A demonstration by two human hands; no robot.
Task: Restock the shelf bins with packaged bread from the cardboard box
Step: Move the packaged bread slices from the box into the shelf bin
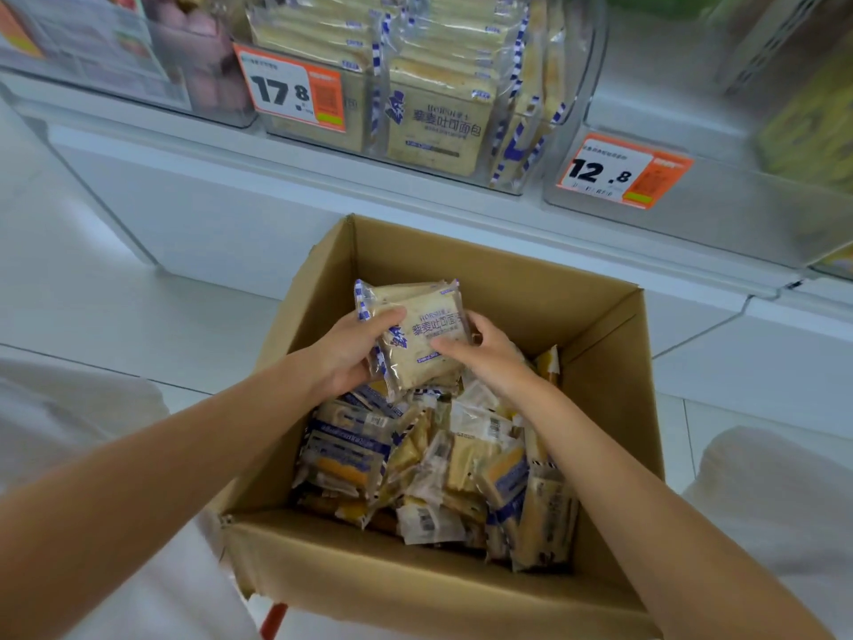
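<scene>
An open cardboard box stands below me, holding several bread packets in a loose heap. Above the heap I hold a small stack of clear, blue-striped bread packets. My left hand grips its left edge, thumb on top. My right hand holds its right side, thumb on the front face. On the shelf above stands a clear bin stocked with the same bread packets, upright and stacked.
Orange price tags read 17.8 and 12.8. A clear bin with pink goods is at the left and a bin with yellow goods at the right. The white shelf ledge runs above the box. White-clad knees flank it.
</scene>
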